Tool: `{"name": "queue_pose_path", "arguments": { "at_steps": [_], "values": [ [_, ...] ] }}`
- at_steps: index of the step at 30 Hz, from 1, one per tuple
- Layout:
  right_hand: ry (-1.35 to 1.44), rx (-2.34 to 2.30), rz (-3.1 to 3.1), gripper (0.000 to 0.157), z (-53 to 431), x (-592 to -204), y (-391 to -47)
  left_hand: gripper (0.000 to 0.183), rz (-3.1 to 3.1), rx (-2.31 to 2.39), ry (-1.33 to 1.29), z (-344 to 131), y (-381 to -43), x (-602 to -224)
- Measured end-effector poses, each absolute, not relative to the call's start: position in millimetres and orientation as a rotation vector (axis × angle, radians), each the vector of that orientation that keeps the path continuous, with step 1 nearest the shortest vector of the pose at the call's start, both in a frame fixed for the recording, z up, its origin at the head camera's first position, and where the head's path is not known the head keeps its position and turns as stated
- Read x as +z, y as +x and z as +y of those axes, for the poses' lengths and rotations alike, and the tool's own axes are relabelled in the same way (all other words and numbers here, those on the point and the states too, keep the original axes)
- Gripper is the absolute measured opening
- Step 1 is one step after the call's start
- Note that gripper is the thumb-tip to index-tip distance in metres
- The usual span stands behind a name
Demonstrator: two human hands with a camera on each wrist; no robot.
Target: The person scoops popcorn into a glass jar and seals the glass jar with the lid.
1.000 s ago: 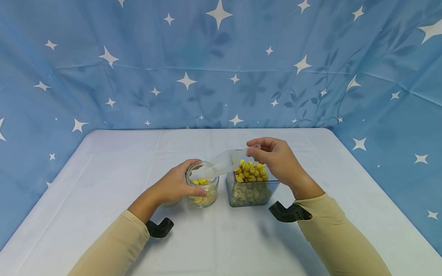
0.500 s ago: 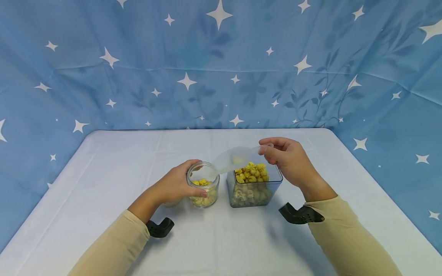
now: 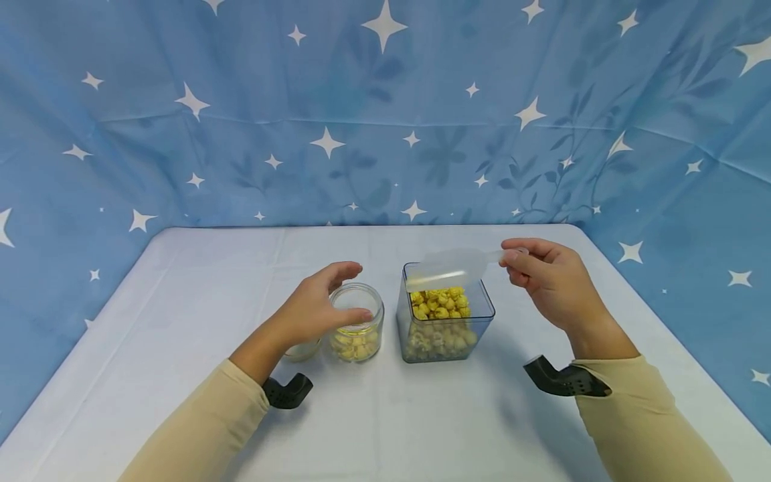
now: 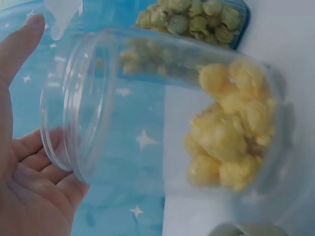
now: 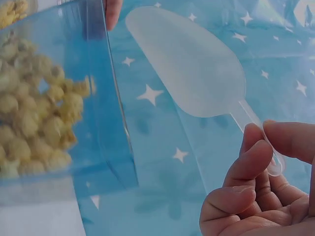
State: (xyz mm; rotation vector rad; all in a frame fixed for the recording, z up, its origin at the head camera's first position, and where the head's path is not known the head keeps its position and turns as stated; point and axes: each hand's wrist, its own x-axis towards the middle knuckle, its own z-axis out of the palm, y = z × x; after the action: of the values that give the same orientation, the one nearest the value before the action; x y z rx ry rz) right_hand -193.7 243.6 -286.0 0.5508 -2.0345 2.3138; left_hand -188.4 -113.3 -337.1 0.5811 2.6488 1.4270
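A clear glass jar (image 3: 375, 335) with yellow popcorn (image 4: 221, 135) at its bottom stands upright on the table. My left hand (image 3: 310, 308) is at its mouth, thumb and fingers spread apart around the rim. My right hand (image 3: 557, 281) pinches the handle end of a translucent white scoop (image 5: 192, 64) between thumb and fingers. Level in the head view, the scoop overlaps the back rim of a clear bluish square container (image 3: 448, 319). The scoop's bowl shows no popcorn in the right wrist view. Popcorn (image 3: 440, 304) fills much of that container.
Left of the jar, partly hidden below my left hand, sits another small round clear thing (image 3: 301, 351). A white cloth covers the table (image 3: 385, 422). Behind its far edge hangs a blue curtain (image 3: 361, 174) with white stars.
The scoop has come out of the jar and moved right, over the container, with my right hand. My left hand has let go of the jar, its fingers lifting and spreading.
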Motion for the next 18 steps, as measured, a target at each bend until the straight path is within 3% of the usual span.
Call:
{"name": "queue_pose_path", "arguments": {
  "at_steps": [18],
  "values": [
    [0.45, 2.075, -2.265, 0.021, 292, -285, -191, 0.083, 2.606, 1.255, 0.717, -72, -206, -312]
  ]
}}
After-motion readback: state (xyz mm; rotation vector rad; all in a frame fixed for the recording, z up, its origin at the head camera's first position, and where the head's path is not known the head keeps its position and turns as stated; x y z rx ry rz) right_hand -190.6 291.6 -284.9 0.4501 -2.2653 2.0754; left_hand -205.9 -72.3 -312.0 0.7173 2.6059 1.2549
